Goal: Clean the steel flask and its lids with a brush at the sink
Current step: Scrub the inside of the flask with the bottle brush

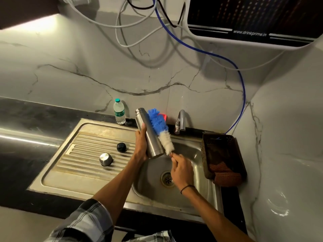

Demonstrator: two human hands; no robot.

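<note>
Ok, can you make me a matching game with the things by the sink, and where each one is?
Things:
1. shiny steel flask
2. blue and white bottle brush
3. round black lid
4. clear plastic water bottle with a green cap

Places:
A. lying on the ribbed steel draining board
B. standing at the back by the marble wall
C. gripped by the left hand
D. held by the right hand, bristles against the flask

Pairs: 1-C, 2-D, 3-A, 4-B
</note>
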